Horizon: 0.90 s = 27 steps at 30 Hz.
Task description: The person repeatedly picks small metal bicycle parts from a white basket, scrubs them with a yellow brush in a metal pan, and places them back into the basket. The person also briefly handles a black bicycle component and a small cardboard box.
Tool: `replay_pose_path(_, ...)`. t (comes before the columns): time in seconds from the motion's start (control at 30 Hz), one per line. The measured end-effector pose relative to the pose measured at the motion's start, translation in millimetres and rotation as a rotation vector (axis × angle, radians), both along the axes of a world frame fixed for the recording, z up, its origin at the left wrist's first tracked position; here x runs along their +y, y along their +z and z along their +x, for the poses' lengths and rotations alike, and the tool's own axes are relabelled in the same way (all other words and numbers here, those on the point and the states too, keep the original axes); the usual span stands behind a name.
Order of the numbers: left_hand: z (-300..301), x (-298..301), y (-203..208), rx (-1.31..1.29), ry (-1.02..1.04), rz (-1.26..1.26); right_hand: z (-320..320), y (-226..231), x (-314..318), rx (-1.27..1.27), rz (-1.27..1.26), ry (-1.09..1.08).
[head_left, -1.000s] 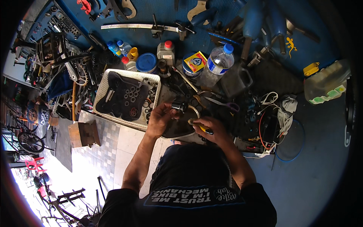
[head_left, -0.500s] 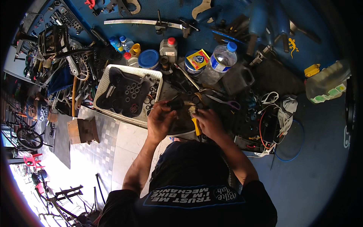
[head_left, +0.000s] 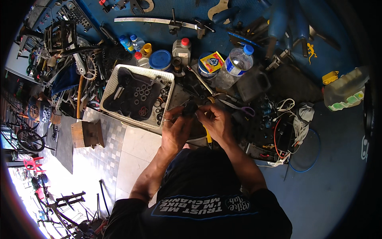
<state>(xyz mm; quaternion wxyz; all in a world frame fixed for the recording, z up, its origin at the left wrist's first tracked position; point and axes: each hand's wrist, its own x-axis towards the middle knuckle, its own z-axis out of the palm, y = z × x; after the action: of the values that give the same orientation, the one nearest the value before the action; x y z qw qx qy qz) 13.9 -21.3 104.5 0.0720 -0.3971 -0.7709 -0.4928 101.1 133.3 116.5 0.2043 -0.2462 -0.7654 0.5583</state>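
Observation:
My left hand [head_left: 176, 129], with a ring on one finger, grips a small black cylindrical part [head_left: 190, 107] above the bench's front edge. Its exact kind is too dark to make out. The fingers of my right hand [head_left: 217, 122] are bent and pinched against the part's right side. Just below them lies a tool with a yellow handle [head_left: 209, 137], partly hidden by the hand. Left of my hands stands a cream plastic basket [head_left: 115, 108] lined with dark cloth [head_left: 126, 101], holding several metal rings [head_left: 142, 92] and a few reddish rings [head_left: 143, 110].
Behind my hands are a clear bottle with a blue cap [head_left: 238, 65], a blue-lidded tub [head_left: 160, 59] and a grey bottle with a red cap [head_left: 182, 51]. Purple-handled scissors [head_left: 247, 111] and tangled cables [head_left: 284, 131] lie to the right. Bike parts [head_left: 75, 67] crowd the left.
My right hand has come up and left from beside the yellow-handled tool to the black part. My left hand has shifted slightly right with the part, and the view has moved a little.

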Motion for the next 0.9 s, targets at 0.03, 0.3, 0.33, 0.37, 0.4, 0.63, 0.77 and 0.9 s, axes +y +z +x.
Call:
replay_pose_path(0.03, 1, 1, 0, -0.015, 0.005, -0.006, -1, 0, -2, 0.022, 0.001, -0.004)
replay_pose_path(0.3, 1, 5, 6, -0.045, 0.059, 0.070, -3, -4, -1, 0.011, 0.014, 0.012)
replay_pose_path(0.33, 1, 5, 6, -0.068, 0.064, 0.078, -3, -3, -1, 0.001, 0.032, 0.020)
replay_pose_path(0.37, 1, 5, 6, -0.095, 0.065, 0.082, -3, 0, 0, -0.009, 0.050, 0.028)
replay_pose_path(0.4, 1, 4, 6, -0.123, 0.065, 0.087, -3, 2, 0, -0.019, 0.067, 0.035)
replay_pose_path(0.63, 2, 5, 10, -0.188, 0.091, 0.087, -5, -4, 1, -0.008, 0.270, 0.026)
replay_pose_path(0.77, -9, 6, 5, -0.371, 0.061, 0.233, -6, 3, 1, -0.006, 0.264, 0.049)
replay_pose_path(0.9, -18, 6, 4, -1.025, 0.008, 0.478, -3, 2, 2, -0.020, 0.194, 0.044)
